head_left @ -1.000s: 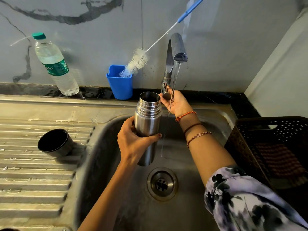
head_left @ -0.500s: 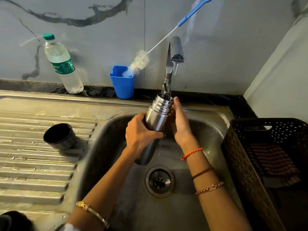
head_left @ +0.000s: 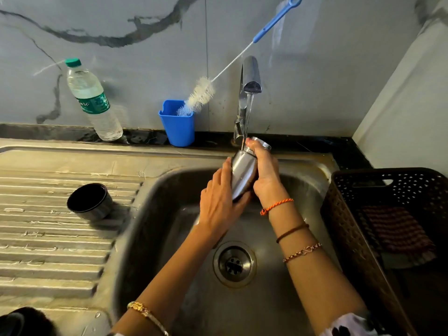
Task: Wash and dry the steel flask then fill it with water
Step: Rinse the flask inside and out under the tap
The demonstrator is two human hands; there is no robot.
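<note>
The steel flask (head_left: 243, 174) is tilted over the sink basin (head_left: 174, 214), its open mouth up and to the right under the running tap (head_left: 251, 76). A thin stream of water falls onto its neck. My left hand (head_left: 218, 204) holds the flask's lower body from the left. My right hand (head_left: 265, 173) grips its upper part and neck from the right. The flask's black-lined cap (head_left: 89, 202) lies on its side on the ribbed drainboard (head_left: 48, 238).
A blue cup (head_left: 178, 127) with a long blue-handled bottle brush (head_left: 201, 94) stands behind the sink. A plastic water bottle (head_left: 93, 103) leans against the wall at left. A dark perforated basket (head_left: 388, 214) with a checked cloth (head_left: 397, 229) sits at right. The drain (head_left: 234, 263) lies below my hands.
My right hand left the tap lever and came down onto the flask's neck. The flask moved right under the stream and tilted, with both hands now around it.
</note>
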